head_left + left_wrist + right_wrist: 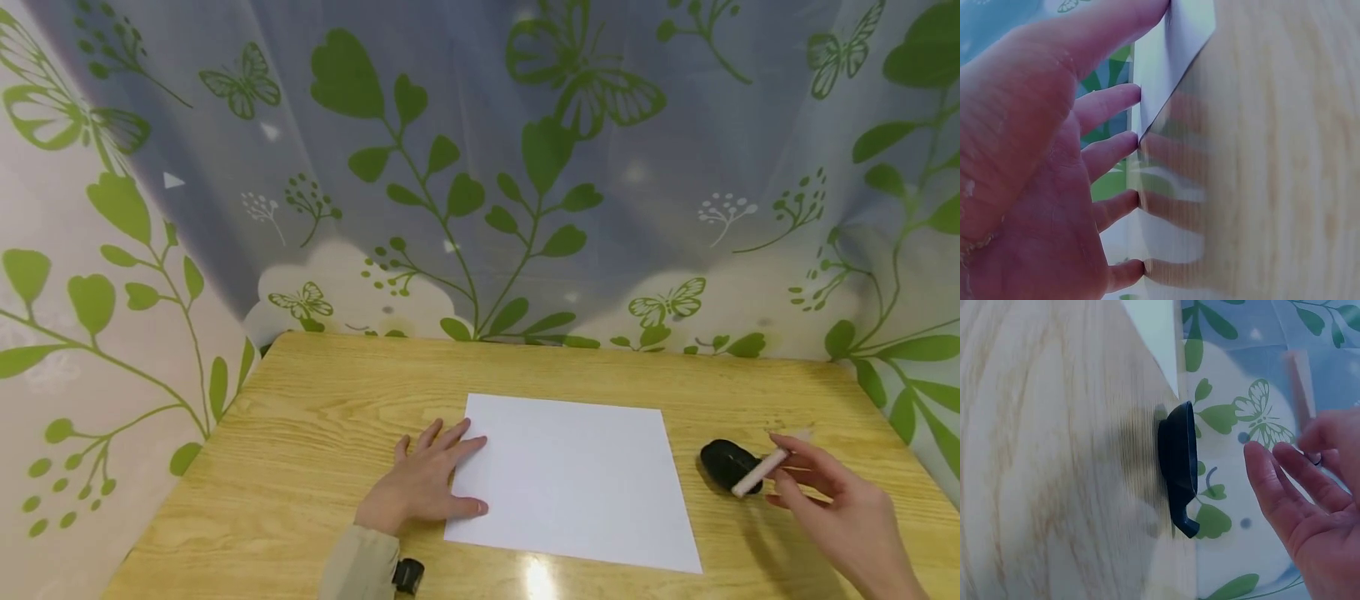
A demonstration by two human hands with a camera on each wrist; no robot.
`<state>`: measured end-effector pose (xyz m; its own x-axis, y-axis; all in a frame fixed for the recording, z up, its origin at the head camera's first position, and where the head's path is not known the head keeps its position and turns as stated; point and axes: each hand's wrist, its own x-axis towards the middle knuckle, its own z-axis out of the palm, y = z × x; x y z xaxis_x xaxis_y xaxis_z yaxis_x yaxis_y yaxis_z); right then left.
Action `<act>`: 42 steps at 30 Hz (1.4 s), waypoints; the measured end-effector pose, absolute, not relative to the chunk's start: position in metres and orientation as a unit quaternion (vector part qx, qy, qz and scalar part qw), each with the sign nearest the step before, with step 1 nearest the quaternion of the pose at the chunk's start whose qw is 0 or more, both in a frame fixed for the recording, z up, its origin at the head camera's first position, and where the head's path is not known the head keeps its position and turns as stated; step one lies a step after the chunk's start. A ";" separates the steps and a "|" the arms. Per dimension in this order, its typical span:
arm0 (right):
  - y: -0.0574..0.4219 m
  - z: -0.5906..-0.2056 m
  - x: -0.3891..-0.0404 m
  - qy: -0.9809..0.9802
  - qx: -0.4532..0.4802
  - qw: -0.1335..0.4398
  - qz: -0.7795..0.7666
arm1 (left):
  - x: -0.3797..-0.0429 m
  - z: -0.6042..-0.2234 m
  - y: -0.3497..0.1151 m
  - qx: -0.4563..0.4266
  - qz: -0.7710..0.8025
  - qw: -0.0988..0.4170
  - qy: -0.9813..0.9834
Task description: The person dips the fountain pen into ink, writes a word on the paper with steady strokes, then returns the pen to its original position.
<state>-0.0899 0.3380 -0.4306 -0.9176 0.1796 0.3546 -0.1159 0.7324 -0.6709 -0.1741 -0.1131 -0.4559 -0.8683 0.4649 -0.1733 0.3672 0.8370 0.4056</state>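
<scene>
A white sheet of paper lies flat on the wooden table. My left hand rests at its left edge with fingers spread; the thumb and some fingertips touch the paper, the others the tabletop. To the right of the sheet sits a small black dish, shallow with a short narrow end in the right wrist view. Above and beside that dish, my right hand pinches a pale stick between thumb and fingers, held off the table. Its exact kind is unclear; the fingers hide part of it.
The light wooden table reaches back to a blue and white curtain printed with green leaves and butterflies. Small dark specks mark the tabletop behind the dish. A small black device sits at the left sleeve cuff.
</scene>
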 end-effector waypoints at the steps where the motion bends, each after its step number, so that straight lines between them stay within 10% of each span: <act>1: 0.338 -0.431 -0.090 -0.906 -0.015 0.207 0.370 | -0.174 -0.456 -0.113 0.219 0.183 0.134 0.949; 42: 0.342 -0.438 -0.102 -0.878 -0.110 0.084 0.458 | -0.177 -0.454 -0.113 0.216 0.197 0.127 0.948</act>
<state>-0.1016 0.3419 -0.4381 -0.9617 0.2700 0.0477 0.1156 0.5572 -0.8223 -0.1766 -0.1129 -0.4540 -0.8739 0.4603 -0.1563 0.3601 0.8289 0.4280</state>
